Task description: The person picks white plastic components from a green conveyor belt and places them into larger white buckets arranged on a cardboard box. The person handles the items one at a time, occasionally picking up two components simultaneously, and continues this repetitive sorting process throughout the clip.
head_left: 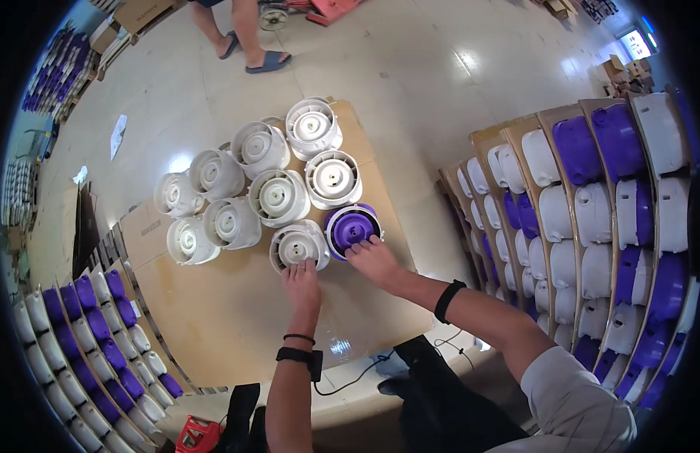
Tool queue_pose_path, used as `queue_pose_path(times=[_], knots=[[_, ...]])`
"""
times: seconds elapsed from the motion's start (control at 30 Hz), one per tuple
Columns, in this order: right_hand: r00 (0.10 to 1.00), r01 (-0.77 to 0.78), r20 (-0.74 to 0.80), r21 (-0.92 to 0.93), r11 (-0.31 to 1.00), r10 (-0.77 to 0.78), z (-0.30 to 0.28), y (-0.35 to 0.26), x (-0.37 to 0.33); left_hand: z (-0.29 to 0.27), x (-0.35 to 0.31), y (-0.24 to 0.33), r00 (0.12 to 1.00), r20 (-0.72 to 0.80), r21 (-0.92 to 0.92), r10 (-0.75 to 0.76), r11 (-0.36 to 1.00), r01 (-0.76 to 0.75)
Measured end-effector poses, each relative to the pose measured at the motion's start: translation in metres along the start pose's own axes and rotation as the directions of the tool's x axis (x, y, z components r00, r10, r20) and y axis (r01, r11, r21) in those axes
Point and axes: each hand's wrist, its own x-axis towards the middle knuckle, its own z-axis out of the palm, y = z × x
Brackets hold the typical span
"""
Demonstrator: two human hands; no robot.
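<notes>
My left hand (301,282) is closed on the near rim of a white round plastic housing (298,246), which has concentric rings and a hub in its middle. Beside it, my right hand (371,259) grips the near right rim of a purple round plastic housing (354,229) of similar shape. Both housings rest on a cardboard sheet (229,317), close together. Behind them stand several more white housings (274,198) in uneven rows, all with their ringed side up. My thumbs are partly hidden.
On the right, tall stacks of white and purple plastic parts (595,211) stand between cardboard layers. Similar stacks (101,325) rise at the lower left. A red tool or case (198,435) and a black cable (350,386) lie near me. Another person's legs (246,34) show at the far side.
</notes>
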Motion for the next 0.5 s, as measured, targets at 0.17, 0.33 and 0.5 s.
queue_pose_path(times=[0.17,0.33,0.5], knots=[[1.000,-0.028,0.005,0.043,0.999,0.027,0.000,-0.001,-0.001,-0.012,0.003,0.002,0.999,0.035,0.005,0.039,0.999,-0.039],[1.000,0.028,-0.006,0.017,0.999,-0.028,-0.004,0.001,-0.006,-0.013,-0.002,0.007,0.998,0.063,0.015,0.005,1.000,-0.006],[0.997,0.062,0.041,-0.021,0.998,-0.062,-0.009,0.002,-0.005,-0.016,-0.005,0.009,1.000,0.002,0.058,0.001,0.998,-0.001]])
